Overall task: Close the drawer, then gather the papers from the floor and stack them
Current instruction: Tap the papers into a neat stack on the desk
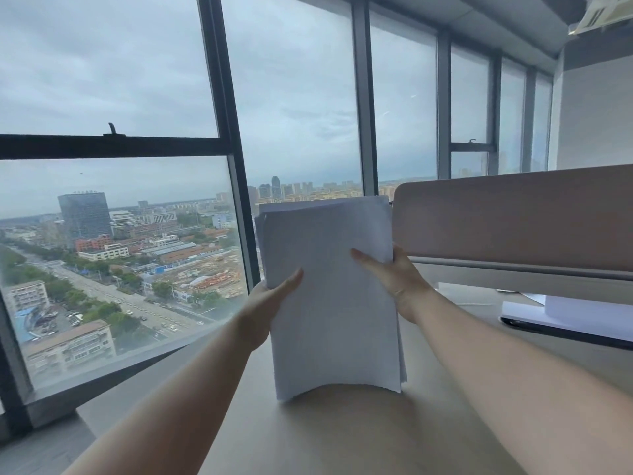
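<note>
Upright, papers between both hands, lower edge on desk.

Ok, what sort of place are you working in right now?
Most likely a high-rise office: tall windows look down on a city, and a desk has a divider panel along it.
</note>
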Motion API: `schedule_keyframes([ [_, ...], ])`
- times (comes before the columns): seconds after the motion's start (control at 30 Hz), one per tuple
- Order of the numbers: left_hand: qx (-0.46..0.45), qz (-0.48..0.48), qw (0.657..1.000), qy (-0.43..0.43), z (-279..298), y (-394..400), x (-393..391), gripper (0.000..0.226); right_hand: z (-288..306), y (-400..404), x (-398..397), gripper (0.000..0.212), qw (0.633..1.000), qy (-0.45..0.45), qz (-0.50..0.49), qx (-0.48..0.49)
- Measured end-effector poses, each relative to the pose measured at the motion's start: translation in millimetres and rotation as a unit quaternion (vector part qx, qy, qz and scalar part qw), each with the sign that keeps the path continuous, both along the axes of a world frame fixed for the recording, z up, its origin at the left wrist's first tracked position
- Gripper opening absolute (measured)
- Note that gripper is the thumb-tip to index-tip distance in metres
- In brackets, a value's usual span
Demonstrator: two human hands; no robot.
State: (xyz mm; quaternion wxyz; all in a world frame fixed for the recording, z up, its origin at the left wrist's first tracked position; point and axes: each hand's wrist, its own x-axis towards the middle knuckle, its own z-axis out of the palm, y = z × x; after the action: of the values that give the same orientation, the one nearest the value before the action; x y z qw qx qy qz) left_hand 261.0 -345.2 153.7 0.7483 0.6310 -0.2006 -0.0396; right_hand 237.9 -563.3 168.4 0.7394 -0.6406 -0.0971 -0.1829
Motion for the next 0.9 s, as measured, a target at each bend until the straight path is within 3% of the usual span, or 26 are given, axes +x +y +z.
schedule_keyframes([
  [0.1, -0.043, 0.062, 0.997, 0.004, -9.3, -4.9, 3.0, 0.040, -7.1, -4.3, -3.3, 0.026, 0.999, -0.011, -0.038, 0.014],
  [0.2, -0.083, 0.098, 0.992, -0.010, -4.1, -15.0, 7.8, 0.024, -2.2, 3.3, 4.3, 0.032, 0.996, -0.023, -0.085, 0.011],
  [0.27, -0.087, 0.097, 0.991, -0.021, 1.9, -20.0, 12.1, 0.028, 2.0, 4.2, 7.3, 0.033, 0.995, -0.032, -0.098, 0.007],
  [0.4, -0.024, 0.104, 0.994, -0.027, -5.8, -16.6, 20.8, 0.057, -16.2, -6.4, 2.7, 0.046, 0.998, 0.013, -0.050, -0.040],
  [0.63, 0.071, 0.076, 0.994, 0.044, -32.2, -22.8, 22.4, 0.028, -28.3, -17.2, 8.5, 0.057, 0.992, 0.052, -0.094, -0.066],
  [0.73, 0.095, 0.076, 0.991, 0.055, -32.5, -27.3, 25.9, 0.016, -27.9, -10.5, 11.9, 0.030, 0.991, 0.075, -0.092, -0.063],
  [0.8, 0.105, 0.081, 0.990, 0.051, -33.1, -28.1, 33.4, 0.023, -27.8, -5.9, 12.6, 0.009, 0.985, 0.096, -0.110, -0.093],
  [0.9, 0.136, 0.135, 0.981, 0.011, -36.2, -22.0, 55.7, 0.062, -26.5, -4.7, 16.7, 0.017, 0.978, 0.116, -0.141, -0.099],
])
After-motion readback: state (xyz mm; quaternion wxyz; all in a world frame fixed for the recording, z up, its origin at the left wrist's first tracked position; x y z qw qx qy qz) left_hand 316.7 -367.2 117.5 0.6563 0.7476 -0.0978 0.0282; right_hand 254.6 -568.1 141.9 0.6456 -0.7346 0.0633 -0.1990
